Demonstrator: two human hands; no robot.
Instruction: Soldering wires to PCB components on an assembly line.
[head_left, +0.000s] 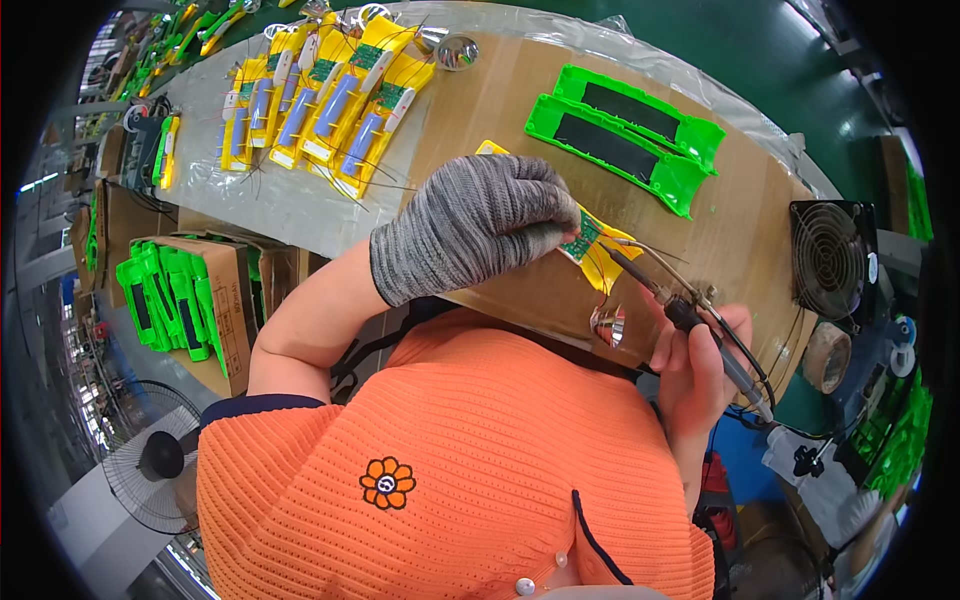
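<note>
My left hand (480, 228), in a grey striped glove, lies over a yellow plastic housing (603, 272) with a small green circuit board (582, 240) on it. Its fingers are pinched together at the board's edge; what is between them is hidden. My bare right hand (697, 365) grips a soldering iron (683, 314) with a thin metal tube running alongside. The iron's tip points down at the board's right end, and I cannot tell if it touches. A shiny reflector cup (608, 325) sits by the housing's near end, close to the table's front edge.
Several yellow housings (340, 115) with blue cells and loose wires lie at the far left. Two green shells (620, 140) with black pads rest at the far right. A black fan (832, 258) stands at the right edge. Green shells fill a cardboard box (228, 310) on the left.
</note>
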